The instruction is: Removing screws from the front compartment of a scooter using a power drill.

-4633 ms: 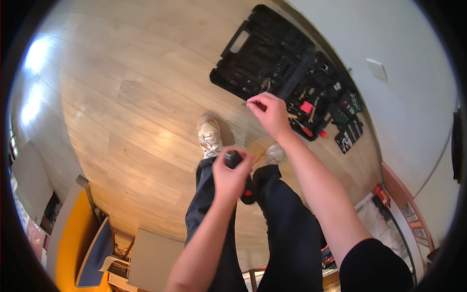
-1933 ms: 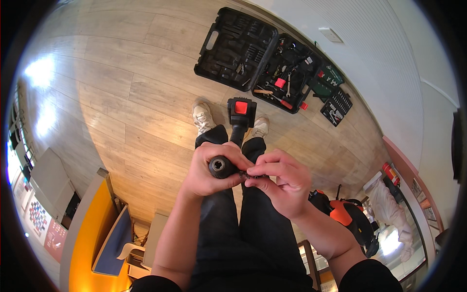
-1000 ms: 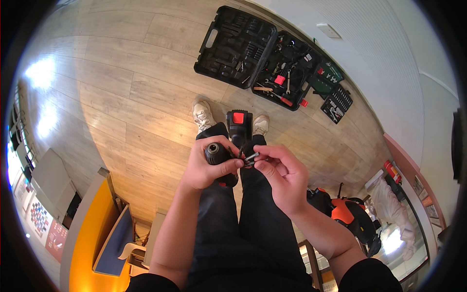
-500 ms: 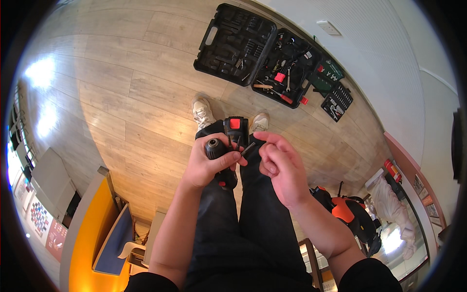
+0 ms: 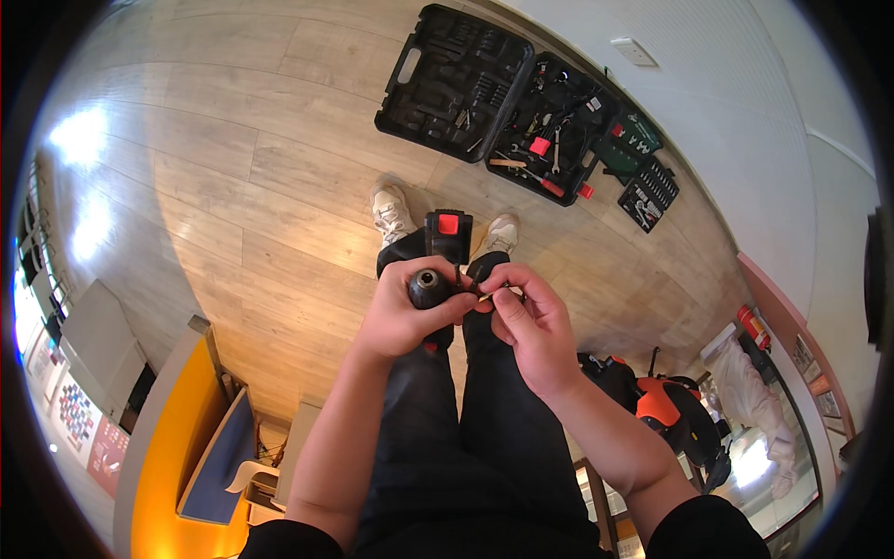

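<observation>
My left hand is wrapped around a black cordless drill; its chuck faces up, and its black battery end with a red patch shows beyond the hand, above my trousers. Thin dark bits or small metal pieces poke up between that hand's fingers. My right hand is closed in a pinch right beside them, holding a small bit, partly hidden by the fingers. My shoes and dark-trousered legs lie below both hands.
An open black toolbox with wrenches and loose tools lies on wooden flooring by the wall, beside smaller socket sets. A yellow partition is lower left; a black-orange bag or machine and red extinguisher are lower right.
The drill came up into my left hand earlier. Since half a second ago, my right hand's raised fingers have closed on a small bit beside it, and the battery end has shifted slightly upward.
</observation>
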{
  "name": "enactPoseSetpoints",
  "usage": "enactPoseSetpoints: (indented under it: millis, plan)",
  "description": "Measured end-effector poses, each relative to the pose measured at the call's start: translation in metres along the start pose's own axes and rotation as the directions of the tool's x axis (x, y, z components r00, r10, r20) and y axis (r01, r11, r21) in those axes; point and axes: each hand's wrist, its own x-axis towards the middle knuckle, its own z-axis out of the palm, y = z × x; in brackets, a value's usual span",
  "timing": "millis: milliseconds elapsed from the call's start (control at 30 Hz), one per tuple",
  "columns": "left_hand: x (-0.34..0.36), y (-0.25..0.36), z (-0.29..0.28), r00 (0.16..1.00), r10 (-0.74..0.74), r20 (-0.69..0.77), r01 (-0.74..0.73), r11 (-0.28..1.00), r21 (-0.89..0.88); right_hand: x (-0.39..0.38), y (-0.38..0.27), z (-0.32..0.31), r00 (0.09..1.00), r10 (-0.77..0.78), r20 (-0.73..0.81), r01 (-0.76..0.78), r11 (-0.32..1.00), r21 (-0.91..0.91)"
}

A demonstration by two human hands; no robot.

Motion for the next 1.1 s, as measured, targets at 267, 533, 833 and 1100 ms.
enactPoseSetpoints:
  millis: [267, 533, 833, 1100]
  plan:
    - [0.026, -0.017, -0.004, 0.984, -0.105, -0.143, 0.127, 0.980, 0.156, 0.000, 0.002, -0.014, 0.975, 0.114, -0.190, -0.076, 0.977, 0.198]
    - [0.152, -0.085, -0.102, 0.858, -0.414, -0.302, 0.435, 0.901, -0.001, -0.028, 0.034, -0.029, 0.934, 0.276, -0.224, -0.204, 0.933, 0.297]
    - [0.308, -0.145, -0.171, 0.947, -0.201, -0.252, 0.282, 0.895, 0.346, -0.033, 0.074, -0.074, 0.875, 0.326, -0.358, -0.179, 0.905, 0.386]
    - [0.399, -0.188, -0.215, 0.931, -0.183, -0.317, 0.324, 0.814, 0.482, 0.000, 0.101, -0.097, 0.846, 0.305, -0.437, -0.088, 0.888, 0.451]
